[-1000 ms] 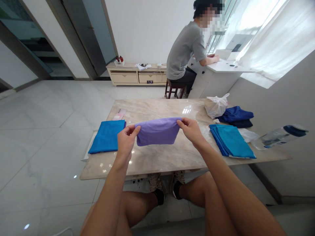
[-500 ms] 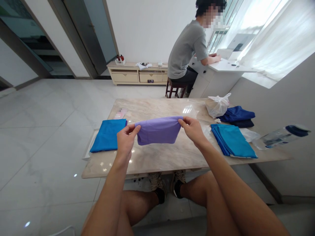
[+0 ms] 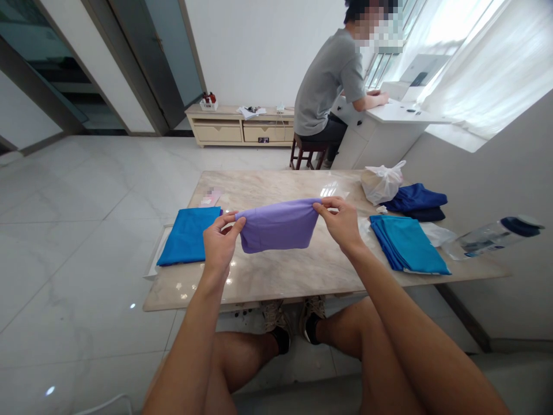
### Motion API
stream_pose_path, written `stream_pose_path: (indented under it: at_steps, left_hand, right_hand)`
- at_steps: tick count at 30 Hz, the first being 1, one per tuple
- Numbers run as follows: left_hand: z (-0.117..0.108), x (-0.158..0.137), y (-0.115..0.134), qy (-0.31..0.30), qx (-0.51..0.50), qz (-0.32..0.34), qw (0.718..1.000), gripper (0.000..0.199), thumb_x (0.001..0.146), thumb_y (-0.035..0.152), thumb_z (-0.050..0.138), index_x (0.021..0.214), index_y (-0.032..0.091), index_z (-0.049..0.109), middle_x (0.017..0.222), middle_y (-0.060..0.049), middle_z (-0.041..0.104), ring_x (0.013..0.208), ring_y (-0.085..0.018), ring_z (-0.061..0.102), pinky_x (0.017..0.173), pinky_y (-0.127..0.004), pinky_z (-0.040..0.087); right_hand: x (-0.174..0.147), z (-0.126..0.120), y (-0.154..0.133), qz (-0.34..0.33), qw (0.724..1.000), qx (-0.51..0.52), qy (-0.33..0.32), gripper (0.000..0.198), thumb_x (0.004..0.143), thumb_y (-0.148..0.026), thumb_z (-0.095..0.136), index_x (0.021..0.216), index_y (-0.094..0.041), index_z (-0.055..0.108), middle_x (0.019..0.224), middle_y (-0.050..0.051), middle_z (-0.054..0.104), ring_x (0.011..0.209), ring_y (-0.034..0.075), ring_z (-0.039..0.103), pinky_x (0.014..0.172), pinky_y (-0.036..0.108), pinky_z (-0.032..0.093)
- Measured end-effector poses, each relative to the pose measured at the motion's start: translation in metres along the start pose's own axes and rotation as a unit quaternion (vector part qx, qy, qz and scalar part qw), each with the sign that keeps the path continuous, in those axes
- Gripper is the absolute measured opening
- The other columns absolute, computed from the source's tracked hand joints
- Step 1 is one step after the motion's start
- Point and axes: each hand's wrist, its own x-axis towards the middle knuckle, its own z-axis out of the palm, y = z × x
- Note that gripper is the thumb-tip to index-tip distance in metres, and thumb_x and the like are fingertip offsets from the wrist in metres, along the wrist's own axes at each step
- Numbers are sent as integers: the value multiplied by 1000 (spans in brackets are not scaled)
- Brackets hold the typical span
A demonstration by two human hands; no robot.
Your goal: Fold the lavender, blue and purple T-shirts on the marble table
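A folded purple cloth (image 3: pixel 279 226) hangs stretched between my two hands above the marble-topped table (image 3: pixel 268 282). My left hand (image 3: pixel 221 242) pinches its upper left corner between thumb and fingers. At the upper right corner, my right hand (image 3: pixel 339 222) grips the cloth in the same way. Just left of my left hand lies a folded blue cloth (image 3: pixel 185 236), with a bit of purple showing at its far right edge. To the right of my right hand rests a stack of folded blue and teal cloths (image 3: pixel 408 242).
A clear bottle with a dark lid (image 3: pixel 492 237) is at the table's right end. Behind the stack are a white plastic bag (image 3: pixel 382 183) and dark blue fabric (image 3: pixel 417 199). A person in a grey shirt (image 3: pixel 328 80) sits on a stool beyond the table, at a white desk (image 3: pixel 401 112).
The purple cloth's upper right corner has risen slightly with my right hand. Both hands keep their hold, and the view has shifted a little.
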Motion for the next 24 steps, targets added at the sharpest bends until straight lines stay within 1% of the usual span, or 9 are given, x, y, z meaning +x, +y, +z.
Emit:
stream_pose_path:
  at_steps: [4,7,12,16,18,21,22,24]
  left_hand:
    - [1,1,-3,4,10,-13,1000,49,69,58,93,95,18,83,102,-10,82,100,-27,75,87,-36,63]
    - [0,2,-5,1,17,-13,1000,52,70,61,93,95,18,81,98,-9,81,95,-26,74,85,-36,63]
    - [0,3,-6,-15,6,-19,1000,51,70,61,93,95,19,78,98,-9,81,98,-26,75,87,-36,62]
    - [3,3,-9,-38,-26,-15,999,45,76,58,90,95,20,73,114,-12,81,110,-27,76,97,-37,61]
    - [3,3,-10,-44,-33,-7,998,42,79,55,88,94,21,70,117,-12,81,113,-26,75,101,-36,59]
    - [3,4,-10,-27,-3,12,1000,38,83,53,86,89,22,66,98,-6,76,104,-23,74,99,-34,57]
    - [3,3,-9,-19,10,21,1000,37,83,53,85,88,23,65,92,-4,73,100,-23,73,97,-33,56]
    - [3,2,-7,-9,28,42,999,37,84,53,85,87,23,64,86,-2,69,93,-21,71,92,-31,56]
  right_hand:
    - [2,1,3,-3,1000,-14,0,42,84,-63,85,93,-22,86,111,10,79,93,24,70,80,38,59]
    - [3,2,5,-4,1000,-24,-4,41,85,-62,85,94,-22,85,110,10,79,94,24,71,83,38,60]
    - [2,5,5,-2,1000,-18,-6,38,86,-59,84,95,-22,85,112,11,82,104,28,74,86,40,60]
    - [1,9,0,-1,1000,4,-15,34,90,-55,80,97,-22,83,123,11,84,117,30,76,101,46,60]
    - [0,12,-3,-9,1000,14,-18,34,93,-56,78,98,-23,82,123,10,85,119,30,76,109,49,58]
    - [-1,15,-5,-24,1000,21,-1,39,94,-62,77,97,-23,79,108,9,85,110,29,77,111,48,58]
    - [-1,16,-6,-27,999,23,7,41,94,-64,77,97,-23,78,103,9,84,106,29,77,109,47,59]
    - [0,18,-6,-27,999,32,17,46,92,-68,77,96,-22,76,98,9,82,100,28,77,103,45,61]
